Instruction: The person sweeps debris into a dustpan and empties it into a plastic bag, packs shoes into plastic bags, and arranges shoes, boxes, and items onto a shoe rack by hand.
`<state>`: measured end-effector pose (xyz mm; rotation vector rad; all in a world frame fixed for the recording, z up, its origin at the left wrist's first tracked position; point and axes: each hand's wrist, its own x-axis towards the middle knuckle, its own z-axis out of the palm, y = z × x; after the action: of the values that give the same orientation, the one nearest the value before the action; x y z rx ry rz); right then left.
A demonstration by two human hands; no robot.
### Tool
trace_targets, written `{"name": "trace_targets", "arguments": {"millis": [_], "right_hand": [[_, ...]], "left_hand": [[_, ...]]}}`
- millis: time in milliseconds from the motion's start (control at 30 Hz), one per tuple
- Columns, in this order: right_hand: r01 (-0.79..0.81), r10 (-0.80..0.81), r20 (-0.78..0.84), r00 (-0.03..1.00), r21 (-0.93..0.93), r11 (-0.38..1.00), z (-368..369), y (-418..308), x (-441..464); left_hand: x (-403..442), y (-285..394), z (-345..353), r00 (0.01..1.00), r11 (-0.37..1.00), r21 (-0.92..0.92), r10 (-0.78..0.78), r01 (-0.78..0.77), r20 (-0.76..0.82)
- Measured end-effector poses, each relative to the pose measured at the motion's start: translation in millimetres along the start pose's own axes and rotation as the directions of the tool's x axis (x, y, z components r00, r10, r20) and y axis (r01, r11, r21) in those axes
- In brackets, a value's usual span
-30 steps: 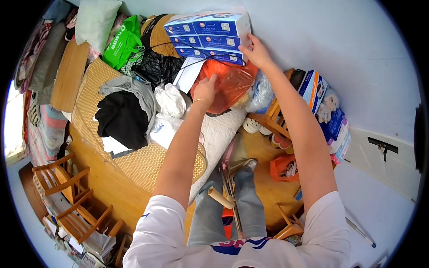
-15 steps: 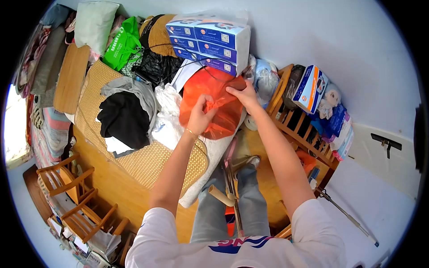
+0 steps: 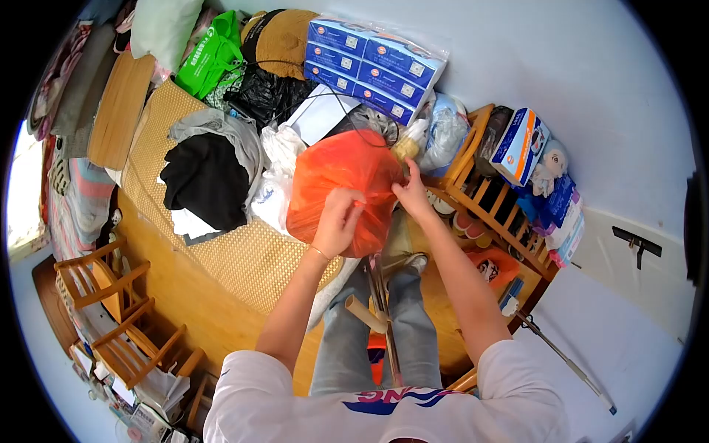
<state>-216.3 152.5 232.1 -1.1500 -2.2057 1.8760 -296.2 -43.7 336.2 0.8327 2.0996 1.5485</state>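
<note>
The woven mat point(image 3: 236, 269) spreads across the middle, over a white padded layer that shows along its near edge. To its right stands the wooden rack point(image 3: 473, 142), slatted and dark inside. Both arms reach forward from short white sleeves: the left arm point(image 3: 289, 314) slants up and inward, nearly straight, and the right arm point(image 3: 465, 284) leans inward to meet it, so the two hands come close together ahead of the body. Against the far wall sits the pack of blue boxes point(image 3: 369, 66), wrapped in clear film. The red plastic bag point(image 3: 336, 166), full and rounded, is directly in front of the person at the near right edge of the mat; whether it rests there or is lifted cannot be told. A black garment point(image 3: 207, 181) lies on the mat to the left, partly over a grey cloth point(image 3: 236, 140). Beyond the red bag is a flat white sheet point(image 3: 319, 114), and white plastic bags point(image 3: 273, 203) are just left of it. The left hand point(image 3: 340, 221) is on the near side of the red bag, back of the hand upward, its fingers curled and pinching the film. The right hand point(image 3: 413, 196) is at the bag's right edge, thumb and forefinger parted, forefinger pointing away; whether it touches the film is unclear. A thin bracelet point(image 3: 320, 253) circles the left wrist.
</note>
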Motion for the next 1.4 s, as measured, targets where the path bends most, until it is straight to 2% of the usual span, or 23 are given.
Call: {"name": "trace_targets", "arguments": {"millis": [33, 67, 133, 167, 333, 367, 433, 467, 533, 600, 633, 700, 767, 833, 900, 933, 1067, 1133, 1167, 1233, 1267, 1333, 1400], "right_hand": [[0.045, -0.045, 0.002, 0.999, -0.01, 0.999, -3.3, -3.7, -8.2], [0.09, -0.09, 0.003, 0.996, -0.02, 0.996, -6.6, -7.8, -16.4], [0.07, -0.055, 0.222, 0.973, -0.062, 0.996, -13.7, -9.4, -27.7], [0.072, -0.056, 0.223, 0.973, -0.064, 0.995, -12.8, -10.3, -32.9], [-0.056, 0.038, 0.189, 0.981, 0.093, 0.994, 5.5, 16.2, -50.6], [-0.059, 0.04, 0.196, 0.98, 0.093, 0.994, 10.2, 24.7, -50.8], [0.081, -0.022, 0.243, 0.97, -0.235, 0.969, 17.1, 48.8, -48.4], [0.081, -0.02, 0.25, 0.968, -0.236, 0.968, 18.7, 53.6, -47.6], [0.123, 0.013, 0.285, 0.958, -0.453, 0.883, 22.9, 43.7, -52.9], [0.181, -0.058, 0.257, 0.965, -0.487, 0.855, 25.8, 21.6, -64.0], [0.233, -0.131, 0.224, 0.966, -0.521, 0.821, 27.5, 8.4, -70.3], [0.286, -0.208, 0.201, 0.957, -0.553, 0.783, 35.5, -15.2, -77.9], [0.336, -0.287, 0.179, 0.941, -0.585, 0.738, 45.7, -31.1, -80.9], [0.49, -0.434, 0.246, 0.867, -0.583, 0.648, 56.0, -43.5, -78.0], [0.515, -0.429, 0.291, 0.855, -0.572, 0.638, 64.1, -52.2, -73.6], [0.554, -0.45, 0.331, 0.829, -0.586, 0.591, 68.4, -54.7, -71.6], [0.632, -0.472, 0.424, 0.773, -0.58, 0.514, 84.7, -54.2, -64.5], [0.636, -0.482, 0.42, 0.769, -0.578, 0.511, 90.9, -50.4, -64.3], [0.645, -0.496, 0.419, 0.761, -0.576, 0.503, 93.2, -49.6, -62.9], [0.644, -0.514, 0.396, 0.761, -0.565, 0.516, 95.5, -49.6, -59.2], [0.643, -0.531, 0.375, 0.76, -0.554, 0.529, 95.8, -49.2, -58.2], [0.66, -0.577, 0.342, 0.742, -0.522, 0.539, 91.7, -54.8, -58.2], [0.676, -0.62, 0.303, 0.724, -0.494, 0.547, 87.0, -60.4, -58.8]], "left_hand": [[3.4, 8.4, -2.3, 0.98, 0.965, 0.175, 0.185, -0.195, 0.074], [5.3, 18.3, -3.4, 0.968, 0.949, 0.216, 0.201, -0.23, 0.147], [6.2, 31.3, -3.9, 0.937, 0.916, 0.257, 0.248, -0.309, 0.244], [6.9, 36.1, -3.7, 0.895, 0.874, 0.289, 0.289, -0.392, 0.341], [9.5, 27.1, -7.5, 0.842, 0.77, 0.386, 0.348, -0.508, 0.413], [8.9, 19.6, -8.9, 0.859, 0.759, 0.44, 0.305, -0.48, 0.411], [2.7, -2.2, -12.2, 0.879, 0.747, 0.495, 0.256, -0.444, 0.403], [-2.3, -16.5, -16.0, 0.924, 0.731, 0.576, 0.211, -0.367, 0.32], [-16.6, -42.1, -23.2, 0.961, 0.71, 0.649, 0.16, -0.272, 0.228], [-28.3, -60.0, -28.7, 0.996, 0.757, 0.646, 0.081, -0.092, 0.047], [-32.6, -59.5, -25.7, 0.996, 0.758, 0.646, 0.078, -0.089, 0.046], [-40.6, -56.9, -17.6, 0.977, 0.815, 0.55, -0.092, 0.185, -0.192], [-48.9, -63.8, -16.8, 0.971, 0.773, 0.611, -0.024, 0.169, -0.238], [-57.6, -62.9, -16.6, 0.96, 0.728, 0.666, 0.042, 0.159, -0.276], [-67.1, -58.8, -19.3, 0.907, 0.73, 0.556, -0.221, 0.398, -0.358], [-71.9, -61.7, -22.6, 0.894, 0.76, 0.481, -0.309, 0.437, -0.324], [-77.5, -57.2, -28.6, 0.896, 0.816, 0.391, -0.317, 0.425, -0.311], [-74.4, -54.9, -30.9, 0.941, 0.906, 0.358, -0.107, 0.224, -0.32], [-73.7, -52.5, -30.9, 0.942, 0.907, 0.359, -0.105, 0.222, -0.317], [-69.9, -42.7, -30.6, 0.914, 0.951, 0.047, -0.28, 0.306, -0.293], [-67.1, -40.4, -33.4, 0.916, 0.952, 0.048, -0.278, 0.304, -0.289], [-58.9, -42.4, -40.5, 0.824, 0.853, -0.255, -0.511, 0.455, -0.242], [-52.3, -44.6, -46.4, 0.876, 0.863, -0.348, -0.446, 0.366, -0.184]]}}
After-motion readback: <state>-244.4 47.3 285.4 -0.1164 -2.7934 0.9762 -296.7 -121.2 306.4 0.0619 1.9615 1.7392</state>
